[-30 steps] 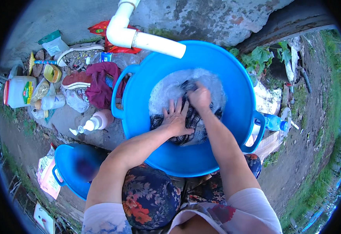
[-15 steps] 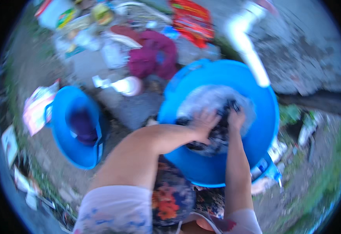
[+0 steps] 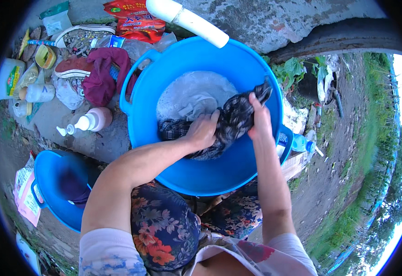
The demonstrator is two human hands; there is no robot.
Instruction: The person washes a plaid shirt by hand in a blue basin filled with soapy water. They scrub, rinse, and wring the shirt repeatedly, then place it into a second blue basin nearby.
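Note:
A wet black-and-white checked garment [image 3: 237,114] is bunched over soapy water [image 3: 178,94] in a large blue basin [image 3: 164,172]. My right hand [image 3: 260,120] grips its upper right end, lifted toward the basin's right wall. My left hand [image 3: 203,132] is closed on the dark cloth near the middle, its fingertips partly hidden in the folds. A pale piece of cloth [image 3: 200,105] lies in the suds just beyond my left hand.
A white pipe [image 3: 189,23] reaches over the basin's far rim. At left stand a pump bottle [image 3: 95,119] and a smaller blue basin [image 3: 56,202] holding dark cloth. Maroon cloth [image 3: 99,80], shoes and packets lie beyond. A plastic bottle [image 3: 302,143] is by the right handle.
The view has swung to the right and sharpened. My left hand, spread on the cloth before, is now closed on it. My right hand has raised one end of the garment.

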